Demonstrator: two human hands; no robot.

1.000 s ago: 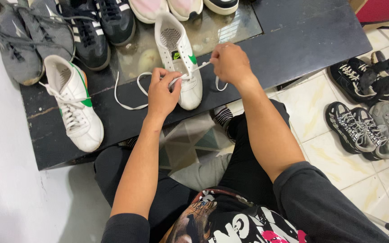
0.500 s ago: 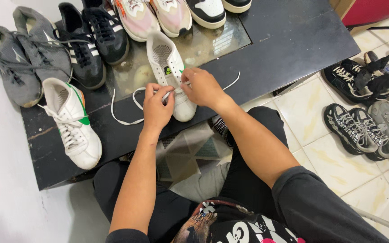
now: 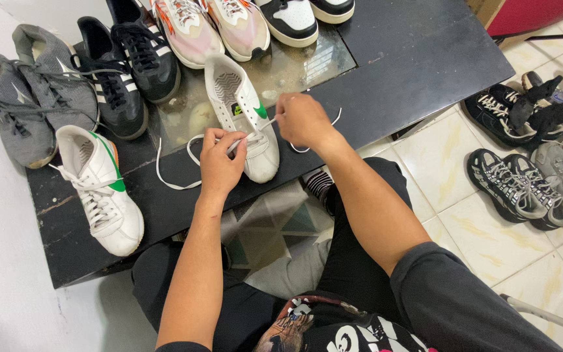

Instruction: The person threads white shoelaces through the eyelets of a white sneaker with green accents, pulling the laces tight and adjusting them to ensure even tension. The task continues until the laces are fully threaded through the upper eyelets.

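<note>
Near the tabletop's [image 3: 425,58] front edge, you lace a white sneaker [image 3: 242,111].
Your left hand [image 3: 221,163] pinches the lace [image 3: 171,182]; your right hand [image 3: 302,120] pulls its other end. Upper eyelets remain unlaced.

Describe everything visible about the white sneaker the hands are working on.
The white sneaker is a low-top with a green side mark and a smooth, leather-like upper. It sits upright on its sole on the dark low table, toe toward the person, heel opening showing a patterned insole. Its white lace is only partly threaded; loose ends trail over the tabletop on both sides. The left hand rests on its forefoot pinching the lace, while the right hand pulls a strand taut beside it.
</note>
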